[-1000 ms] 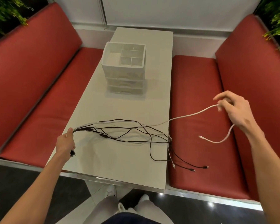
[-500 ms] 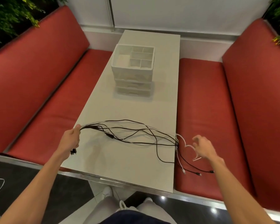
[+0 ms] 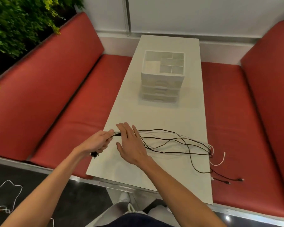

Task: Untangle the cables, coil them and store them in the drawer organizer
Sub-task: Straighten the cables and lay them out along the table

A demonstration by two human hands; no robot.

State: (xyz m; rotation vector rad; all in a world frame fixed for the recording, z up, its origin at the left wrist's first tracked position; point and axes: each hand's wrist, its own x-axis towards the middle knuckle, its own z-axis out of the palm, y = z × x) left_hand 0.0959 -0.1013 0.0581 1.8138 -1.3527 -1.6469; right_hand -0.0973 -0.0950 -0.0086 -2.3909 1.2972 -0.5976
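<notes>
Café-style booth: red padded benches (image 3: 59, 102) flanking narrow white table (image 3: 162, 115).

A long white table (image 3: 156, 117) stands between red cushioned benches (image 3: 69, 112). A white drawer organizer (image 3: 161, 86), its open top divided into compartments, sits toward the far end. Near the front, black and white cables (image 3: 179, 143) sprawl across the tabletop, their ends trailing over the right edge onto the right-hand bench seat (image 3: 228, 120).

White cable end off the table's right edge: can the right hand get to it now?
Probably yes. The right hand is open over the cable bundle, holding nothing, and only its loose strands lie between it and the white cable end.
</notes>
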